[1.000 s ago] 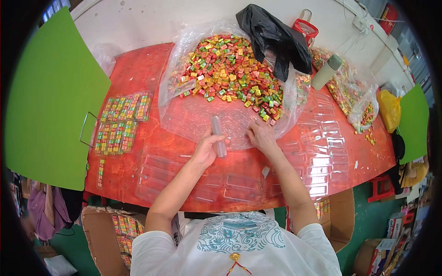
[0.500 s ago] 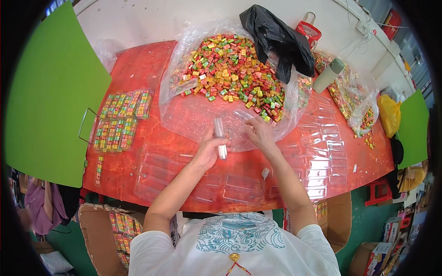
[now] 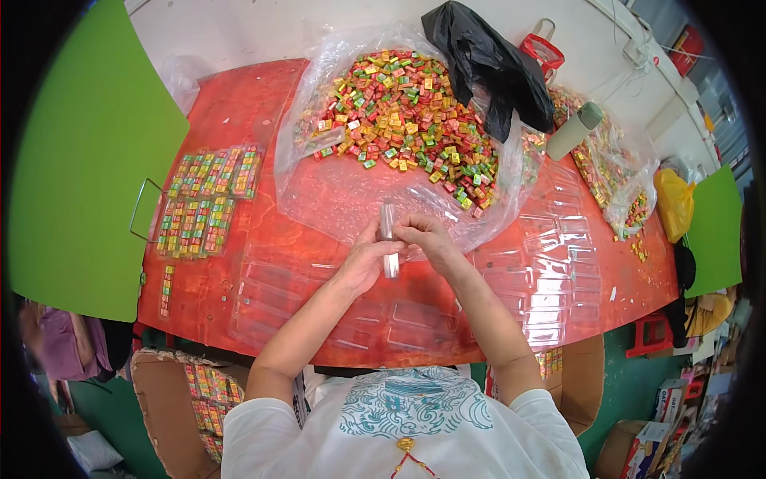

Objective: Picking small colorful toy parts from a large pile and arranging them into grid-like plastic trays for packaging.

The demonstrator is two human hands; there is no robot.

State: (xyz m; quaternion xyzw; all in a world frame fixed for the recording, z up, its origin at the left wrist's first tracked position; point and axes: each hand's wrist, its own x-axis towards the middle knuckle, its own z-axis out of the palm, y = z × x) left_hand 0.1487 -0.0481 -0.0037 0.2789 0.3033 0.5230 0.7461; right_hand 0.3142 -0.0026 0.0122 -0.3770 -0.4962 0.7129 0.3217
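Observation:
In front of my chest, my left hand point(image 3: 363, 260) grips a narrow stack of clear plastic trays point(image 3: 390, 267), held upright on edge. My right hand point(image 3: 431, 241) meets it from the other side, its thumb and fingers pinching the stack's middle; the exact fingertip contact is partly hidden. Just beyond the hands, a big clear plastic bag point(image 3: 319, 209) lies spread open around a heap of small wrapped candies point(image 3: 407, 112) in red, yellow, orange and green. More clear empty trays point(image 3: 419, 319) lie on the red table point(image 3: 263, 215) below my hands.
Candy-filled trays point(image 3: 195, 223) are grouped at the left. Loose clear trays point(image 3: 550, 279) cover the right side. A black bag point(image 3: 487, 64), a grey-green bottle point(image 3: 574, 132) and a second candy bag point(image 3: 630, 191) stand behind. Cardboard boxes point(image 3: 163, 407) sit below the table edge.
My right hand has come down and left from above the bag's edge and now takes hold of the clear trays. My left hand keeps its grip, shifting slightly right.

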